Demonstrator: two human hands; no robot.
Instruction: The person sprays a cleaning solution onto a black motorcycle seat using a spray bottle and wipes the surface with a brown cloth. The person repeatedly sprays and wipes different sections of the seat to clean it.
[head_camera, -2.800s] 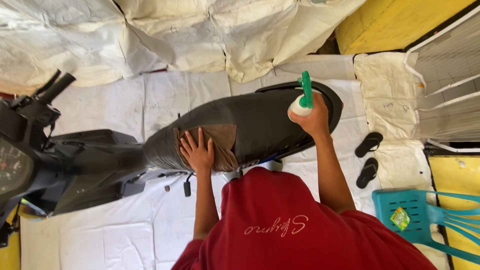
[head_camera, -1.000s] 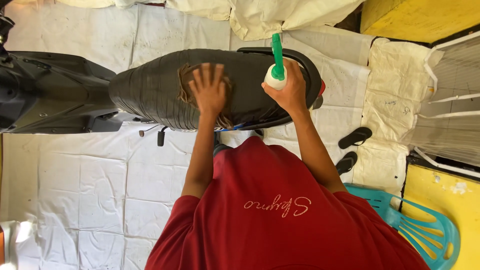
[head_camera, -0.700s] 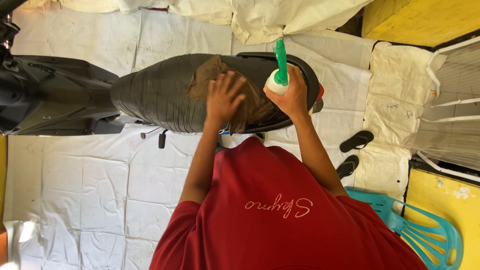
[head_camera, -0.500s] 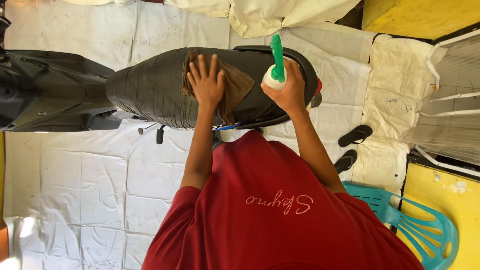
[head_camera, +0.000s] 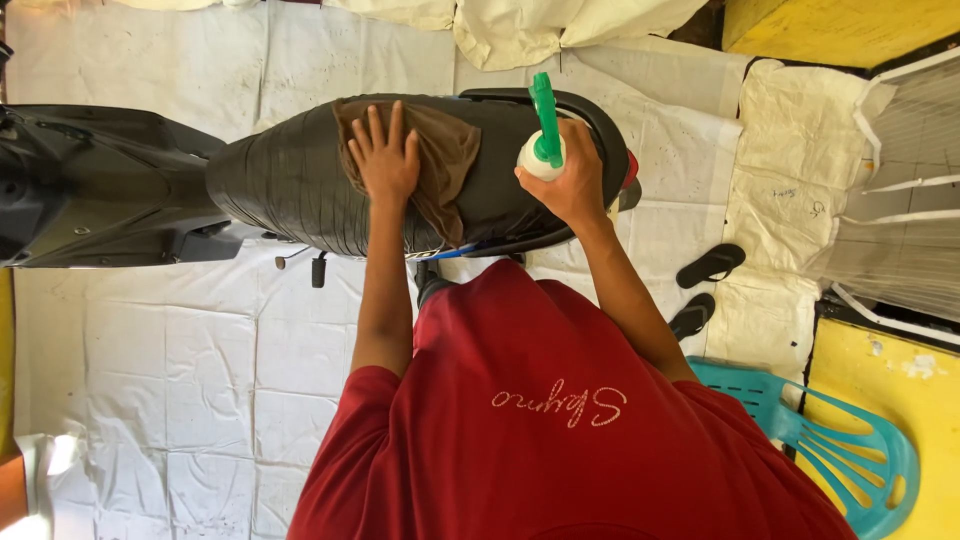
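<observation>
**A:** So how far along is this looking? The left hand (head_camera: 385, 160) is lying flat, fingers spread wide, pressing a crumpled brown cloth (head_camera: 440, 165) onto the long black vinyl scooter seat (head_camera: 300, 180). I'd guess it's mid-wipe. The seat stretch out past the fingertips, toward the scooter's dark grey body (head_camera: 90, 185), isn't looking any shinier or wetter than the rest, so I can't tell which parts are finished.

**B:** Agreed, probably somewhere in the middle. The cloth is sitting right under the palm and trailing off toward the other hand, so it's covering only a patch of the seat (the rest is bare on both sides). The right hand (head_camera: 570, 185) is curling closed around a white spray bottle with a green trigger head (head_camera: 543, 140), holding it upright just above the rear end of the seat, near that left hand but not touching it.

**A:** Is it spraying right now?

**B:** Can't tell, no mist showing. The nozzle is pointing away from the person's red shirt (head_camera: 560, 420). Off beyond the right wrist there's a pair of black flip-flops (head_camera: 705, 285) lying on the white sheeting (head_camera: 180, 350), and a teal plastic chair (head_camera: 850, 440) closer to the elbow.
</observation>
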